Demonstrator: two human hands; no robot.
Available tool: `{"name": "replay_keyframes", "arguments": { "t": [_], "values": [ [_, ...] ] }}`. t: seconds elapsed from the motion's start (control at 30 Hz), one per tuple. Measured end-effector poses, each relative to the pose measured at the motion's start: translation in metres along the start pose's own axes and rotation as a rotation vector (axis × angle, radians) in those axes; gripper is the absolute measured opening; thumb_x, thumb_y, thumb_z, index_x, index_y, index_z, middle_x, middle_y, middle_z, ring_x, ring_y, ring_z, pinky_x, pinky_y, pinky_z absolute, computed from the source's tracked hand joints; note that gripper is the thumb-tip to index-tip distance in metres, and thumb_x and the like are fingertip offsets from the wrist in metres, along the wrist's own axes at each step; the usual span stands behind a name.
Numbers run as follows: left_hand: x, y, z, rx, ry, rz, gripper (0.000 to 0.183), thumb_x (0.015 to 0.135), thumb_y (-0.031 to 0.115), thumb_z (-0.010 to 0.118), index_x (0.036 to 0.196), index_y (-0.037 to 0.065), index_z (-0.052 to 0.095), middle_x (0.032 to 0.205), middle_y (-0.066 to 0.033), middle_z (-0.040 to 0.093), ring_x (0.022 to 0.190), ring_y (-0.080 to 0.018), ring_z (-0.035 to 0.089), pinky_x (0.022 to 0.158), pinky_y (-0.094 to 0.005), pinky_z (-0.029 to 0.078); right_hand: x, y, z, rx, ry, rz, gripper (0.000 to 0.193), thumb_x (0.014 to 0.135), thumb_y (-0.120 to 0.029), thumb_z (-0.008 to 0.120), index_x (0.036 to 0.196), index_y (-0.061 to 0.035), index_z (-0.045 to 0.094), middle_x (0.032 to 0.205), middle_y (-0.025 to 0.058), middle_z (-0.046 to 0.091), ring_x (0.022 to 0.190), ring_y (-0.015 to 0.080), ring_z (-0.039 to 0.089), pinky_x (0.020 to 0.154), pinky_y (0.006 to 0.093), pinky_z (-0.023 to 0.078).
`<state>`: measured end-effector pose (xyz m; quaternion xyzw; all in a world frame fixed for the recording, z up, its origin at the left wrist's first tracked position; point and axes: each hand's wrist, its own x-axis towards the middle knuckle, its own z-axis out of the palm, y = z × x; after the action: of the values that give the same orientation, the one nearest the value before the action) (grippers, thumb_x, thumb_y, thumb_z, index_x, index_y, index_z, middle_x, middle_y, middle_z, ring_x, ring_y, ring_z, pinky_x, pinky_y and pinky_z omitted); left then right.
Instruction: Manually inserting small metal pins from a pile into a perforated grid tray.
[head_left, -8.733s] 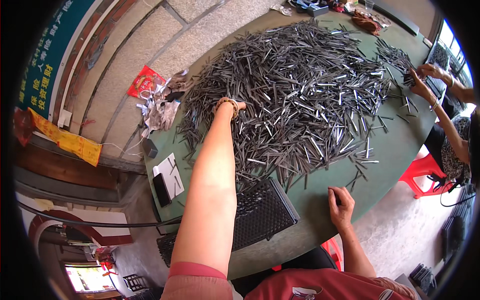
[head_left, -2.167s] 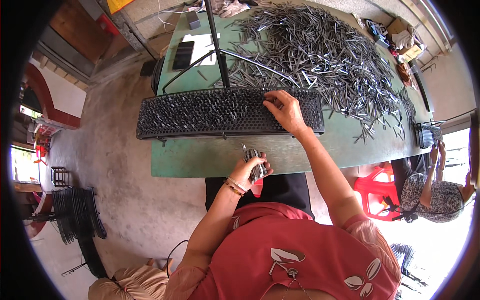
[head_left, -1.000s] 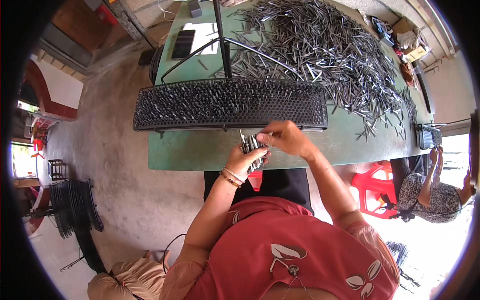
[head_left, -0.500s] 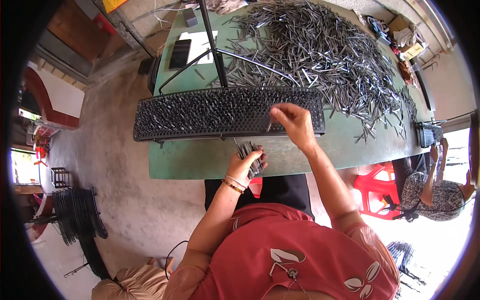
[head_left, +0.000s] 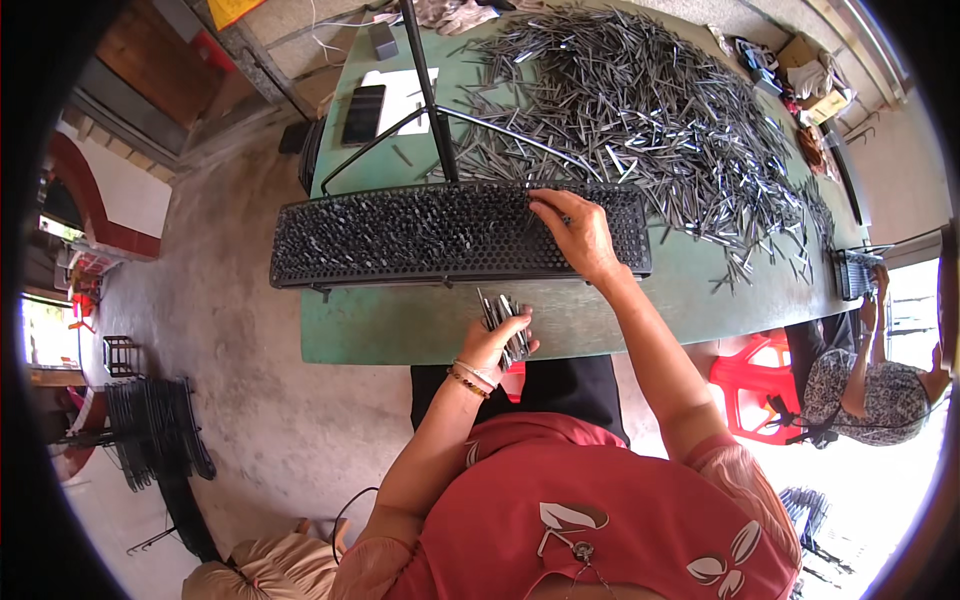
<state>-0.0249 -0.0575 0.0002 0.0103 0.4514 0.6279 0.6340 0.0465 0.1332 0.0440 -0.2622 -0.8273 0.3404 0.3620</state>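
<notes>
My left hand point(head_left: 484, 345) is closed around a bundle of thin dark metal strips point(head_left: 511, 325), held upright near the table's front edge. In front of it stands a long black rack point(head_left: 400, 275) with rows of round holes. Strips point(head_left: 345, 235) fill its left part densely, while bare holes show in the right part. My right hand point(head_left: 583, 238) reaches over the right part, its thumb and finger pinched at the rack's far rim. A thin dark strip is at those fingertips, mostly hidden against the black rack.
A large heap of loose dark strips point(head_left: 640, 100) covers the green table point(head_left: 400, 335) behind the rack. A black post point(head_left: 440, 140) with slanting braces rises behind the rack. A phone point(head_left: 363, 113) lies on white paper. At the right, another person point(head_left: 868, 390) works beside red stools point(head_left: 750, 385).
My right hand has moved up and slightly left, from over the middle of the holes to the rack's far rim. My left hand with the bundle has shifted only slightly.
</notes>
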Motion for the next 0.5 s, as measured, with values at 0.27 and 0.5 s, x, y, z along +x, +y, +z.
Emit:
{"name": "replay_keyframes", "arguments": {
  "t": [0.27,0.5],
  "values": [
    [0.0,0.0,0.002,0.011,-0.006,-0.016,0.019,0.08,0.01,0.067,0.097,0.001,0.061,0.084,-0.0021,0.06,0.073,-0.0128,0.058,0.065,-0.0333,0.056,0.001,-0.001,-0.007,0.005,-0.055,0.043,0.022,0.084,-0.014,0.064,0.103,-0.0017,0.065,0.089,0.0124,0.067,0.072,0.0209,0.064,0.066,0.0299,0.05],
    [0.001,0.012,0.003,-0.166,0.097,0.073,0.018,0.08,0.017,0.072,0.089,0.008,0.06,0.076,-0.001,0.059,0.066,-0.0127,0.058,0.061,-0.0325,0.055,-0.016,-0.02,-0.012,0.532,-0.263,0.412,0.022,0.087,-0.014,0.065,0.101,0.0029,0.066,0.081,0.006,0.067,0.069,0.0077,0.06,0.064,0.0226,0.05]
  ]
}}
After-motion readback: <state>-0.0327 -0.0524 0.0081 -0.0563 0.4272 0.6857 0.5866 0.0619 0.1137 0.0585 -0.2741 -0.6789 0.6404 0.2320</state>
